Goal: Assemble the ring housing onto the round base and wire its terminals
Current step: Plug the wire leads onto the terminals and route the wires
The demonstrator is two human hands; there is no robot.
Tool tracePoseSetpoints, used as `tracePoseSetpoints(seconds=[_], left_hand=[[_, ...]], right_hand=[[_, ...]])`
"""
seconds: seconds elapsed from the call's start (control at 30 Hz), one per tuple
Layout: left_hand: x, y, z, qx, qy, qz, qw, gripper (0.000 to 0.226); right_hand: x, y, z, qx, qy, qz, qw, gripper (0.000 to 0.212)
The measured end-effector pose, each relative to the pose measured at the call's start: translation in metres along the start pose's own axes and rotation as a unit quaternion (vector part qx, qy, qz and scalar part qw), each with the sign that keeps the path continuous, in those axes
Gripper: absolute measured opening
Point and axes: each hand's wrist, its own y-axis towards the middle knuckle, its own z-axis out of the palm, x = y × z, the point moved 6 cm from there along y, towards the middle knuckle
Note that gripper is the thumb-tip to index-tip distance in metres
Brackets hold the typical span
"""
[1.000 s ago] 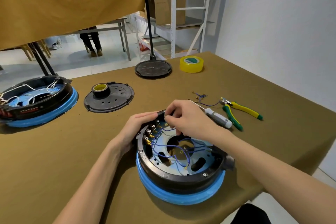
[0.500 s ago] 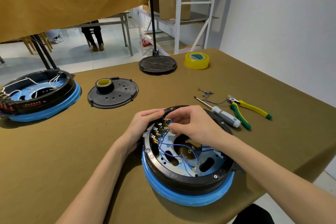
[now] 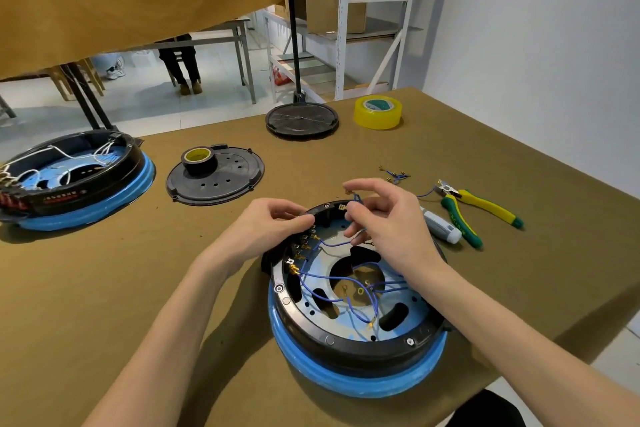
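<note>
Right hand (image 3: 391, 229) hovers over the far rim of the ring housing (image 3: 346, 345), fingers curled, pinching a blue wire (image 3: 356, 198) between thumb and fingertips just above the rim. Left hand (image 3: 263, 232) grips the housing's far-left edge, fingers bent over the rim beside the row of brass terminals (image 3: 303, 248). Several blue wires run from those terminals across the pale plate inside toward the centre hole.

The black housing sits on the blue round base (image 3: 349, 383), which stands near the table's (image 3: 86, 288) front edge, its right side close to where the cloth drops away. To its left lies a wide stretch of bare cloth under the left forearm.

Just behind the right hand lies a screwdriver (image 3: 441, 227), partly hidden, touching green-and-yellow pliers (image 3: 474, 210) beyond it; both are well short of the table's right edge. A small bunch of loose wires (image 3: 394, 175) lies behind them. A black cover (image 3: 225, 180) with a tape roll (image 3: 199, 159) on it sits behind the left hand, well apart from it. A second assembly (image 3: 72, 184) sits at the far left, cut off by the frame. A yellow tape roll (image 3: 378, 112) and a stand's black foot (image 3: 302, 120) sit near the far edge.
</note>
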Motion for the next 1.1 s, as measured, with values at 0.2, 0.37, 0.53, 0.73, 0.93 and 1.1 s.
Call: tracePoseSetpoints(seconds=[0.2, 0.37, 0.53, 0.73, 0.93, 1.1], left_hand=[[-0.006, -0.004, 0.007, 0.107, 0.051, 0.0, 0.993, 0.018], [-0.005, -0.001, 0.019, 0.088, -0.035, 0.048, 0.994, 0.033], [-0.001, 0.006, 0.015, 0.003, -0.052, 0.061, 0.997, 0.024], [-0.002, 0.006, 0.017, 0.026, -0.064, 0.044, 0.997, 0.026], [-0.011, 0.0, 0.014, 0.069, 0.027, 0.034, 0.997, 0.029], [-0.017, -0.012, 0.01, 0.16, 0.148, 0.033, 0.975, 0.064]], right_hand=[[-0.001, -0.003, -0.003, -0.023, -0.011, 0.009, 1.0, 0.022], [0.0, -0.002, -0.004, 0.009, 0.017, 0.052, 0.998, 0.021], [0.02, 0.014, -0.027, -0.057, -0.201, -0.05, 0.977, 0.022], [0.011, 0.014, -0.031, -0.044, -0.313, -0.063, 0.947, 0.026], [0.012, 0.006, -0.032, -0.061, -0.244, -0.085, 0.964, 0.025], [0.013, 0.003, -0.027, -0.027, -0.137, -0.093, 0.986, 0.033]])
